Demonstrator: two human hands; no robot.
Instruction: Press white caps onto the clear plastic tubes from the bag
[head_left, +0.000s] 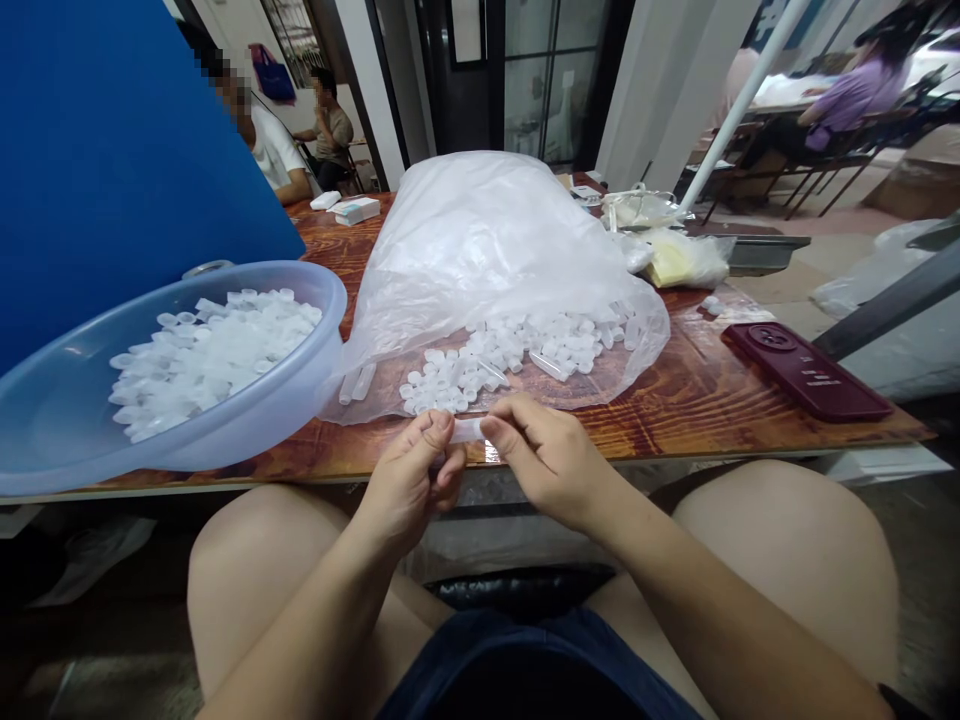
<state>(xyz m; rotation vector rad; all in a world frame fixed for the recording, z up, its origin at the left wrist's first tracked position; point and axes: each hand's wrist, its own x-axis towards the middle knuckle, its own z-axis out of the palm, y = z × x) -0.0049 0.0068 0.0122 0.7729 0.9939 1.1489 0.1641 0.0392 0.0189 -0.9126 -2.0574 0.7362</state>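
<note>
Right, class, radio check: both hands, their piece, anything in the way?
Left hand, right hand: pinching one translucent tube between them. Tube roughly level, near table edge. Plastic bag and small white pieces just beyond; nothing seen blocking hands.

Moderate indoor light falls on the worktop [697,375], whose glossy grain carries a soft sheen, and pale highlights wash over the plastic bag [495,230]. Underneath, it turns dim and shadowy. Wide-angle distortion stretches the translucent blue basin [300,420] leftward; the purple-clad person [859,98] looks soft, and pixelation covers part of the white-shirted person [274,145].
</note>
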